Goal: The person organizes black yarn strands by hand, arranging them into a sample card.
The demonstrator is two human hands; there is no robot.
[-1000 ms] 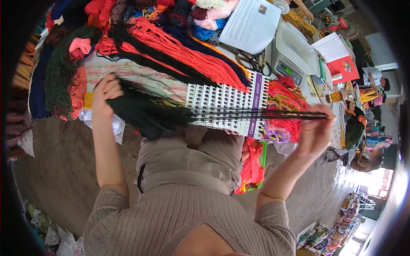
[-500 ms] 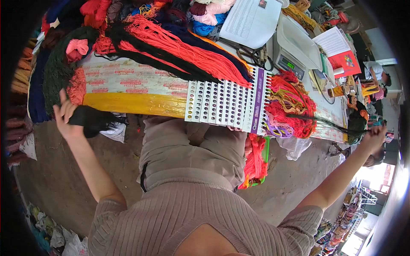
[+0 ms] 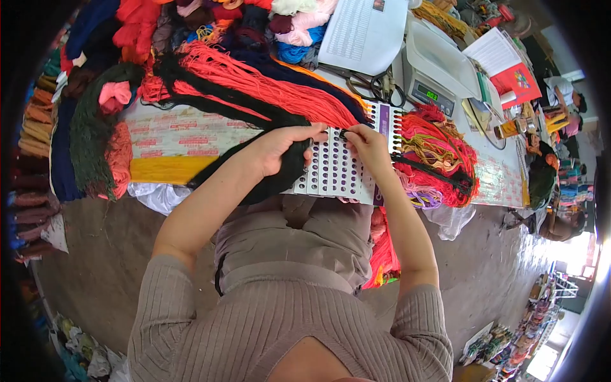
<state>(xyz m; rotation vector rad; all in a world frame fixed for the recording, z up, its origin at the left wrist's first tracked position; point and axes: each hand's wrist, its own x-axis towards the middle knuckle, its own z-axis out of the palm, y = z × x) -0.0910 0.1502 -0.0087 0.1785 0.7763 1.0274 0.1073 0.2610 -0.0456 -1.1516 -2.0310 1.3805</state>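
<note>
My left hand (image 3: 285, 149) is closed round a bundle of black thread (image 3: 280, 180), which hangs below it and trails left over the table edge. My right hand (image 3: 369, 148) pinches the black thread's end near the top of the white punched cards (image 3: 331, 167). The two hands are close together over the cards. Coral-red thread (image 3: 267, 79) lies above them beside more black strands. Right of the cards is a pile of red and multicoloured thread (image 3: 436, 146).
Scissors (image 3: 384, 86), a printed sheet (image 3: 363, 35) and a scale (image 3: 433, 94) with a white tray lie beyond the cards. Dark green thread (image 3: 92, 127) hangs at left. Other people (image 3: 563, 95) are at far right.
Both hands have come in from far left and far right to meet over the cards. The black bundle has moved right with my left hand, and my right hand now pinches its end.
</note>
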